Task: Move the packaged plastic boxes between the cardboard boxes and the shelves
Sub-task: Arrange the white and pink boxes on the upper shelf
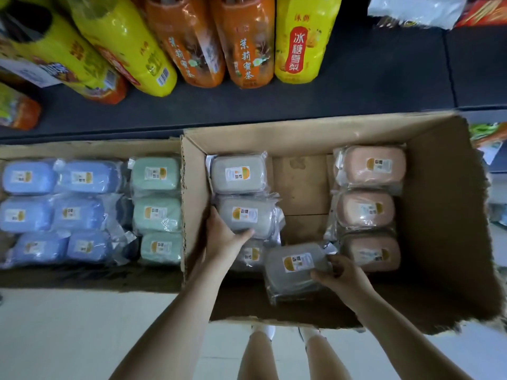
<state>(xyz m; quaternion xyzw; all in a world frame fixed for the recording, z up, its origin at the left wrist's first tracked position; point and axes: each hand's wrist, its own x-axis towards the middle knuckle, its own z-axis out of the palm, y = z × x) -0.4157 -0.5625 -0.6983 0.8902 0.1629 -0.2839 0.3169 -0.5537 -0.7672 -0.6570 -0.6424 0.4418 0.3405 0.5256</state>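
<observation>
Hands reach into the right-side cardboard box [301, 138]. The left hand [227, 238] clasps the middle grey packaged box [245, 215] in its column, likely to lift or straighten it. The right hand [343, 275] grasps a second grey box [297, 267], tilted by the front wall, seemingly mid-transfer.

Yellow bottle [301, 45] "冰糖雪梨", orange bottle [244, 45] "茉莉蜜茶"

Head camera, steeply down into cardboard box [444, 215]

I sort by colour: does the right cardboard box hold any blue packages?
No, the right cardboard box holds only grey packages and pink packages; the blue packages lie in the left cardboard box.
</observation>
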